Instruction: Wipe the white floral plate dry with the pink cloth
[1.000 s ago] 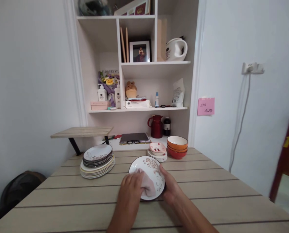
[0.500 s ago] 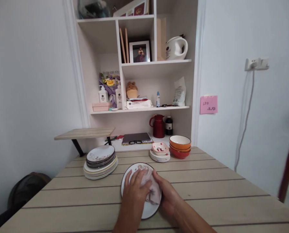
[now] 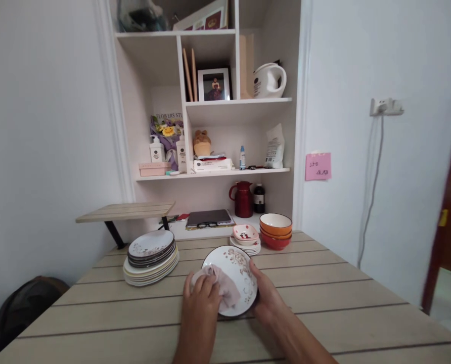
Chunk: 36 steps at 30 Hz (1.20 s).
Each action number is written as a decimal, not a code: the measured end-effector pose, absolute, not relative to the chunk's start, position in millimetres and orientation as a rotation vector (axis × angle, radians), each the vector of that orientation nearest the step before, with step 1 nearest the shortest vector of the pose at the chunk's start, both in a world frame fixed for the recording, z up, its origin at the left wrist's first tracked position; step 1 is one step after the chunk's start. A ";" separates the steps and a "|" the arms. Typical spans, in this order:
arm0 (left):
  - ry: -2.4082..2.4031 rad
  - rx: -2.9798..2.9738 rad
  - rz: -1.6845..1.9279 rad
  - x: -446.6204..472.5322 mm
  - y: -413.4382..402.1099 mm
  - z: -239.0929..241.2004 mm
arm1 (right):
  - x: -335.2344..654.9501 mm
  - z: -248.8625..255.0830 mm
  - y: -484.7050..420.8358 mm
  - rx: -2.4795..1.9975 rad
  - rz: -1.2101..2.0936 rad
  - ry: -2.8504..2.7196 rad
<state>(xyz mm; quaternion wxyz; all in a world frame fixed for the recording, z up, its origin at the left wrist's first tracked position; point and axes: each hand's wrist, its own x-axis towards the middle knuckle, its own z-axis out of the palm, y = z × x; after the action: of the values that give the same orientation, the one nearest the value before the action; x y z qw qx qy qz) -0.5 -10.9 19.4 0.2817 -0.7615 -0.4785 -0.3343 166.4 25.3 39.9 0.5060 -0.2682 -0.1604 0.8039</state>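
Note:
A white plate with a brown flower pattern [image 3: 237,267] is tilted up off the wooden table [image 3: 324,303]. My right hand [image 3: 267,298] grips its right rim from behind. My left hand [image 3: 200,298] presses a pinkish cloth [image 3: 225,288] against the plate's lower left face, fingers closed on the cloth.
A stack of plates [image 3: 150,257] lies to the left. Behind the held plate sit a small pink dish on saucers [image 3: 245,237] and stacked orange and red bowls [image 3: 275,230]. A shelf unit with a red jug [image 3: 242,199] stands at the back, and a raised wooden board [image 3: 127,211] at the left.
The plate has tipped back up towards me after lying flatter half a second ago. My left hand and the cloth slid to the plate's lower left.

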 end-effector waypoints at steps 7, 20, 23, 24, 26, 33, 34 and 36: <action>-1.024 -2.153 -0.982 16.2 -13.2 11.5 | 166.3 47.7 16.4 -0.662 1.996 -0.466; -1.509 -1.896 -0.972 3.7 -27.4 36.8 | 133.7 43.0 -11.2 -0.694 2.043 -0.555; -1.585 -1.860 -0.965 -1.6 -25.6 36.9 | 140.5 43.0 -4.8 -0.733 1.984 -0.539; -1.582 -1.870 -0.960 -2.7 -24.4 35.7 | 144.4 42.4 -1.1 -0.737 1.961 -0.530; -1.536 -1.919 -0.949 -3.1 -21.4 30.8 | 153.4 40.7 7.6 -0.738 1.938 -0.506; -1.096 -2.051 -0.937 11.0 -9.8 1.4 | 168.2 42.0 19.4 -0.624 1.935 -0.465; -1.077 -2.048 -0.941 12.7 -8.7 -1.2 | 166.5 42.1 17.3 -0.623 1.935 -0.475; -1.079 -2.045 -0.960 14.8 -7.4 -3.3 | 160.9 41.2 11.7 -0.626 1.951 -0.504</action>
<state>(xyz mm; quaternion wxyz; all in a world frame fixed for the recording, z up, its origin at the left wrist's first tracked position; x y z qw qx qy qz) 14.8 -7.4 -3.3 0.3137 -0.7756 -0.4094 -0.3640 160.9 11.7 41.2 0.4933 -0.2579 -0.2079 0.8044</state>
